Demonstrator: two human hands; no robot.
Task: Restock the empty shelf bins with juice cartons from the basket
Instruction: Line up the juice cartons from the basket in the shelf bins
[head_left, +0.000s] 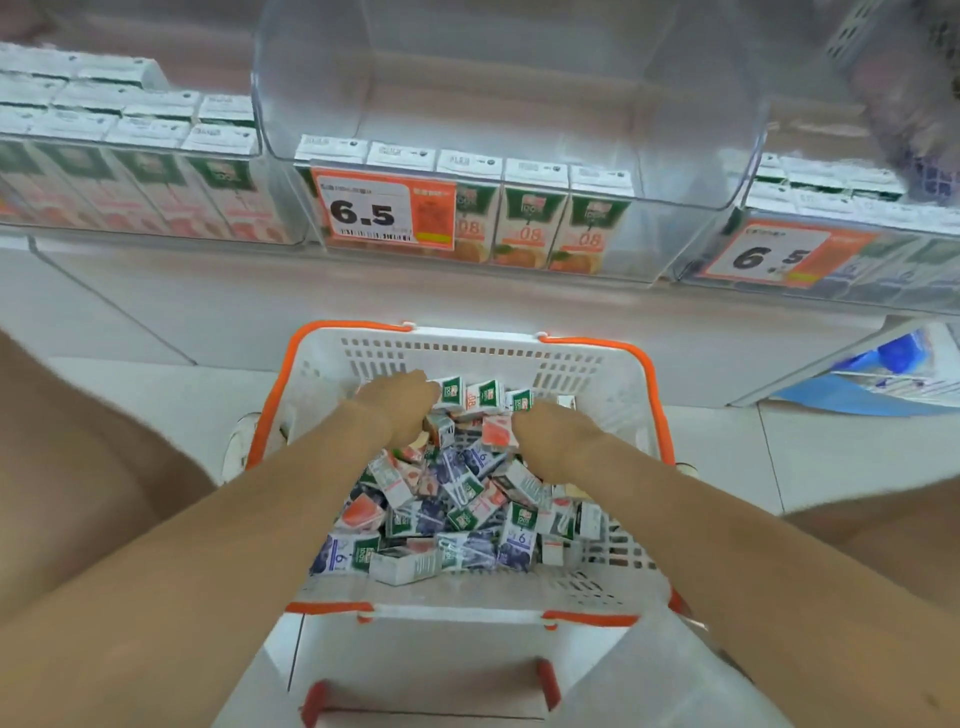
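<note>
1. Head view, the goods: the basket (470, 349) stands on the floor (156, 395) below the shelf. It holds a loose heap of juice cartons (441, 519) in orange, pink and blue prints, lying at all angles.
2. Head view, the hands: both reach into the basket's far end. The left hand (400, 410) lies on the heap beside a green-topped orange carton (451, 393), and the right hand (550, 441) sits near the far right corner. The backs of both hands hide the fingers, so I cannot tell whether either holds a carton.
3. Head view, the shelf: the middle bin (519, 104) has only a front row of orange cartons (524, 218) beside a price tag (371, 213). Behind that row it looks empty.
4. Judged step: picking stock from the heap. Next, the hands should probably take orange cartons, turn them upright and set them behind that front row.
</note>
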